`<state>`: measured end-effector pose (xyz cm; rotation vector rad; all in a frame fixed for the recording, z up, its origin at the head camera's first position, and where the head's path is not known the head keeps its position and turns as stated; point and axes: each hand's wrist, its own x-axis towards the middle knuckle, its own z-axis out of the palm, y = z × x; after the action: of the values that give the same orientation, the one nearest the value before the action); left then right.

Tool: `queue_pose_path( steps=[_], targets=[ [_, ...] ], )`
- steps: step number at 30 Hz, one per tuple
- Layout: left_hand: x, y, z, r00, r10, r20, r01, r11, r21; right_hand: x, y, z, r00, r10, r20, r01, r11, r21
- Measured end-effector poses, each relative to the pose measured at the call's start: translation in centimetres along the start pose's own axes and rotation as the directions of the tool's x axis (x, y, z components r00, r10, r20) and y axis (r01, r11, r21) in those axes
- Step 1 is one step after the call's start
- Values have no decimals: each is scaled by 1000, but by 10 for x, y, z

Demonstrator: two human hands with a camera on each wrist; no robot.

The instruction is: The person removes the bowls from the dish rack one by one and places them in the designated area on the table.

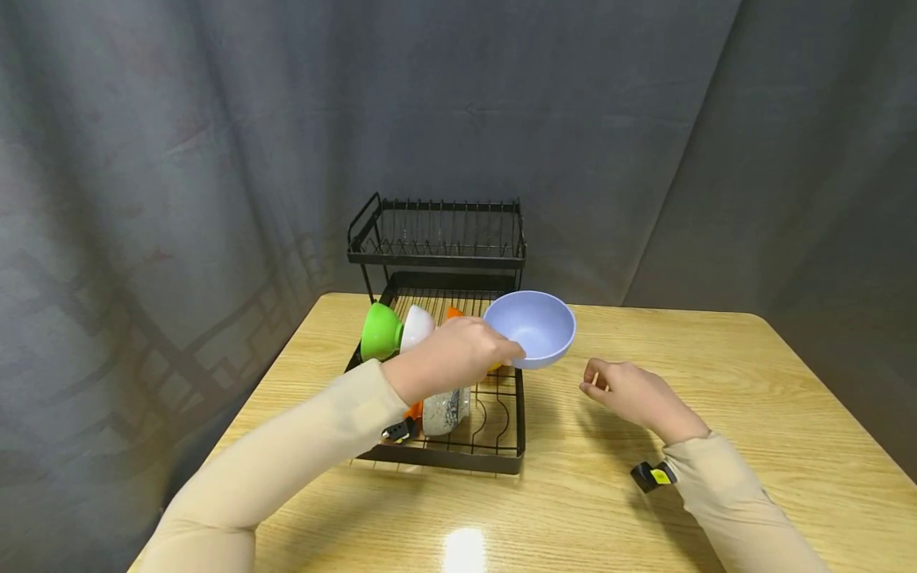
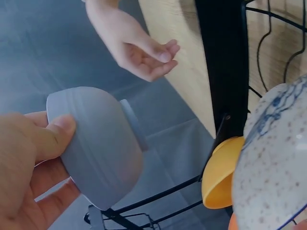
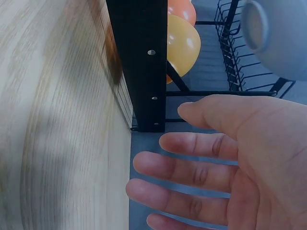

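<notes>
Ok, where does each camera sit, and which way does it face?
Head: on the person's head, looking forward and down at rack and table; left grip and right grip show.
Left wrist: worn there, facing the lavender bowl and rack; both grips show.
Right wrist: worn there, facing along the rack's edge; only right grip shows.
Shared: both wrist views show the lavender bowl and yellow bowl.

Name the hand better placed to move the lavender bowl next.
The left hand, most likely: it pinches the lavender bowl by the rim. The right hand is empty and apart from the bowl, over the table, so it would need a handover.
</notes>
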<state>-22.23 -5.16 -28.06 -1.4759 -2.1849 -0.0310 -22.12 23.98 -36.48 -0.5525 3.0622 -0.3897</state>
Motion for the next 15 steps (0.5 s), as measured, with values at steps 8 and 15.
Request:
queue_pose_path(
  steps=[8, 15],
  targets=[
    [-2, 3, 8, 992, -13, 128, 11, 1000, 20, 0, -1, 1, 1000, 7, 13, -7, 1000, 10],
    [-4, 2, 13, 990, 3, 138, -5, 1000, 16, -1, -2, 2, 1000, 11, 18, -12, 1000, 13]
  ],
)
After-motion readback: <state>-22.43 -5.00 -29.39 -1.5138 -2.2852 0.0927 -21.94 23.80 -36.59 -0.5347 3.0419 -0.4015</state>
